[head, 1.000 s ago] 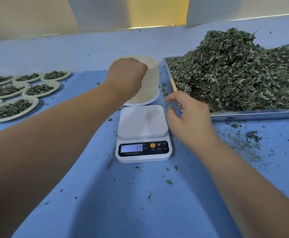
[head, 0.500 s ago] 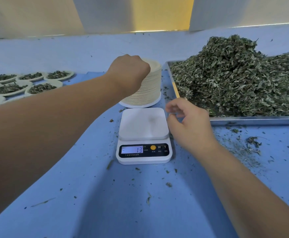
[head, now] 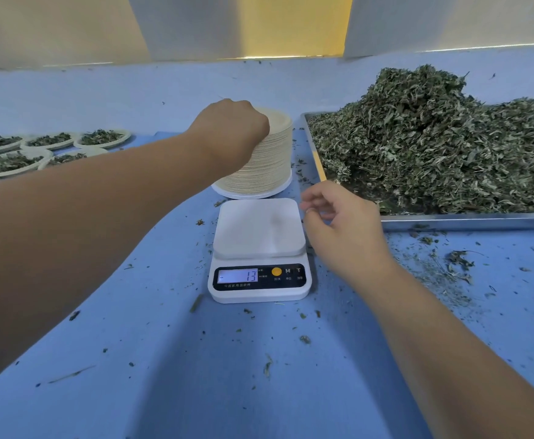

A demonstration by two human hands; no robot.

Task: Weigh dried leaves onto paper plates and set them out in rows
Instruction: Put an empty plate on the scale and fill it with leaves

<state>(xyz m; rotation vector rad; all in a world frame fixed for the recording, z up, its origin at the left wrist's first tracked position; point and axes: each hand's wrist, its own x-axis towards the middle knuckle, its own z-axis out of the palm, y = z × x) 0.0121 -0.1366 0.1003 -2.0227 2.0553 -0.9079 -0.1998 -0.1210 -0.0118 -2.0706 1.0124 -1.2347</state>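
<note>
Gripping plate stack (head: 275,160) rim, left hand (head: 231,131); right hand (head: 345,229) hovers beside scale (head: 257,248).

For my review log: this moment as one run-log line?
left hand atop plate stack | right hand open beside bare scale | leaves heaped in tray | filled plates far left

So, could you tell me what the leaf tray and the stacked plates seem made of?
The shallow silver tray looks like metal, probably steel: its rim shines. The cream round plate stack looks like matte paper or pulp: thin, dull edges.
</note>
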